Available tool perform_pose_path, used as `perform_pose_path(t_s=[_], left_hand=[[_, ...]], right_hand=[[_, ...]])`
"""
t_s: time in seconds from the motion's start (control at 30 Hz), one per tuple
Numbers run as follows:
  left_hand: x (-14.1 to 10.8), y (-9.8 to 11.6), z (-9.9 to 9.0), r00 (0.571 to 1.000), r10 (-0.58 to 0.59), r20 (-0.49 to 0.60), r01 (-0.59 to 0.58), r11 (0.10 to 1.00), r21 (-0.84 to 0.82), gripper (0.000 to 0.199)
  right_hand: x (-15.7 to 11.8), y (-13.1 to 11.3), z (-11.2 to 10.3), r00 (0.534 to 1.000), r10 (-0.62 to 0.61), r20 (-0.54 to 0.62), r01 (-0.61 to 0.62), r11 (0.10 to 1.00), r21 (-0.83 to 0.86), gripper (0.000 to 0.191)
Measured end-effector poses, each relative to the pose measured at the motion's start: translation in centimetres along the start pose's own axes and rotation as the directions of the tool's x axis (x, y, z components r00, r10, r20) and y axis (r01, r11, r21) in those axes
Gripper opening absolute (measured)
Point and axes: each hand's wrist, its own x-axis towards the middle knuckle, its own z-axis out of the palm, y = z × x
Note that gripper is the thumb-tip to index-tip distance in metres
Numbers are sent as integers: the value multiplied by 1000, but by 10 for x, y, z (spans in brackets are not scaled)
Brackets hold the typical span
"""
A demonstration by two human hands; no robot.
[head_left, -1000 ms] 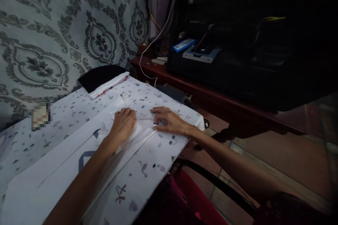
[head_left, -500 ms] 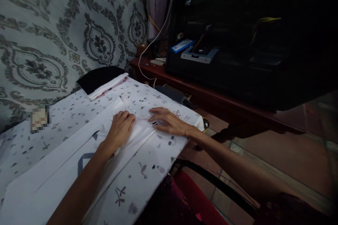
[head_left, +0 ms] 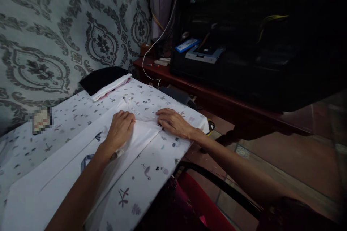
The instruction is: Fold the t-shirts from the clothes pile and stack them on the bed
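Observation:
A white shirt (head_left: pixel 143 133) with dark striped trim is spread over a white cloth (head_left: pixel 148 195) printed with small plants and birds. With curled fingers, my left hand (head_left: pixel 120 130) pinches the shirt's fabric near its middle. My right hand (head_left: pixel 173 123) has its fingers bent closed on the shirt's right-hand end, by a small striped edge. Between the two hands the fabric is drawn into a slight fold. My left forearm hides part of the shirt and its striped trim.
Folded clothes (head_left: pixel 108 83), black and white, lie by the patterned wall covering (head_left: pixel 103 39). A dark red wooden stand (head_left: pixel 217 104) bears a large black case (head_left: pixel 230 79). A white cable (head_left: pixel 145 68) hangs down nearby. A chair's black armrest (head_left: pixel 222 186) is at the lower right.
The fingers of my right hand, spread before, have closed on the shirt's edge. My left hand has shifted slightly left, and the fabric between the hands looks tauter.

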Motion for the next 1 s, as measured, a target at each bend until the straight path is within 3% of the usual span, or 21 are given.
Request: perform_pose_path(t_s=[0.2,0.47,0.63,0.87,1.0], left_hand=[[-1,-1,13,1000,-30,-8,30,1000,1,16],[-3,-1,14,998,-60,-33,61,998,25,16],[-5,-4,18,996,-73,-52,74,997,17,15],[-18,-18,5,972,-97,-213,95,995,-18,24],[-8,-37,3,974,-197,-115,195,980,-32,31]], right_hand=[[-2,0,-1,999,21,27,-22,998,54,33],[-2,1,-5,997,24,74,-35,990,140,28],[0,-3,-2,996,68,58,-74,992,97,19],[-2,-7,-1,996,79,44,-81,994,68,6],[-2,-8,-3,998,67,3,-67,995,72,22]])
